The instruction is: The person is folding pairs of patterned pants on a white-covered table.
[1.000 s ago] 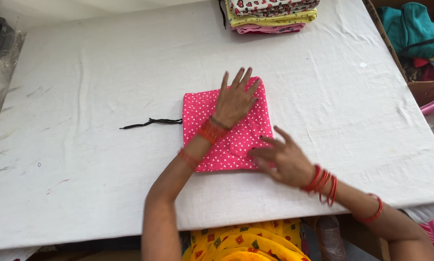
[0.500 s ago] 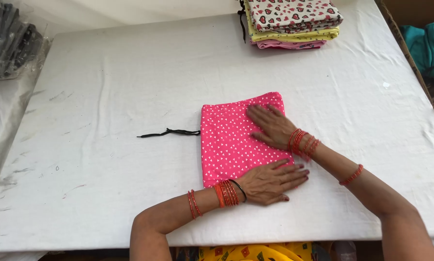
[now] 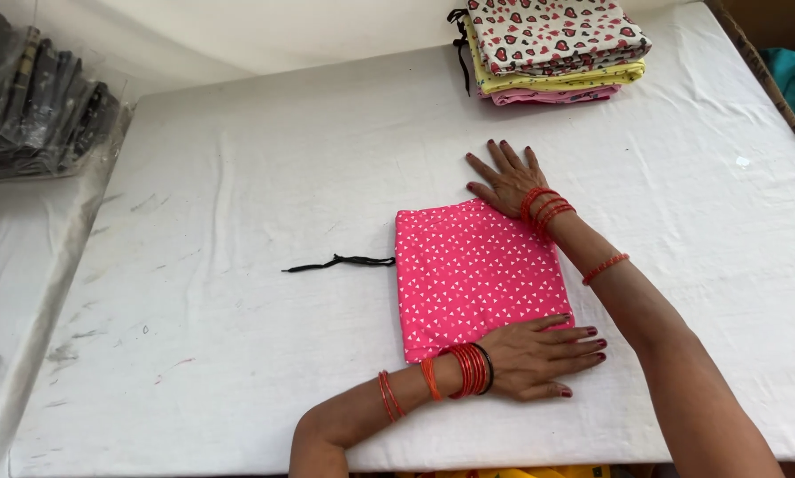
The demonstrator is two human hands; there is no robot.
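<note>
A big counter with a white cloth over it fills most of the view. On its far edge sits a stack of folded clothes; the top one is pale with red hearts, and yellow and pink ones lie under it. At the far left lies a pile of dark things in clear plastic bags.

In the middle of the counter lies a folded pink cloth with small white triangles. It is flat and almost square. A thin black string sticks out from its left side and lies on the white cloth.

The right hand lies flat with its fingers spread wide, at the far right corner of the pink cloth. It holds nothing. The left hand lies flat too, fingers straight and close together, pressing on the near right corner of the pink cloth. It grips nothing. Both wrists wear red bangles.
</note>
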